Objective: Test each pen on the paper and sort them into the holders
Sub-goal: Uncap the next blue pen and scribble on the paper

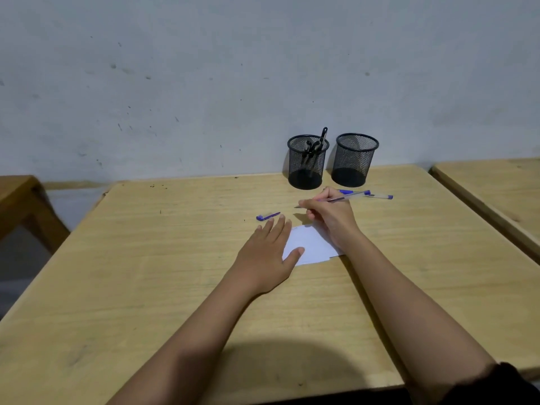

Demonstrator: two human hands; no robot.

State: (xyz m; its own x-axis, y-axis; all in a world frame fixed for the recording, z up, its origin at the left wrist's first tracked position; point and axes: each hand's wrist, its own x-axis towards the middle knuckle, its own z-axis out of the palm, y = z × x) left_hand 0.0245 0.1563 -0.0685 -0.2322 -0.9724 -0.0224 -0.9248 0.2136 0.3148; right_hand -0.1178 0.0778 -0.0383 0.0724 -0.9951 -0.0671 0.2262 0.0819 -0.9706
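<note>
- Pinched in the curled fingers of the right hand [330, 219]: the uncapped pen [339, 198], at about 1 o'clock from the paper [314, 244]. Long axis runs roughly 9 to 3 o'clock, tip at the 9 o'clock end.
- Tip seemingly just past the paper's far edge, over bare table [175, 258]. Sheet lies towards 6 o'clock from the tip, so probably needs a short draw back that way before any test stroke.
- Flat and open on the sheet's left side: the left hand [268, 252], fingers straight, thumb pressing the paper down.
- At 11 o'clock from the paper, just beyond the left hand: a blue cap [267, 216].
- At 3 o'clock from the right hand: a loose pen [380, 196], lying 9 to 3; possibly a second beside it, hard to tell.
- At 12 o'clock, against the wall: left holder [308, 165] with dark pens in it, right holder [355, 162] apparently empty. Right hand is nearer both.
- Faint marks at the paper's far-left corner, too small to read; no brand legible anywhere.
</note>
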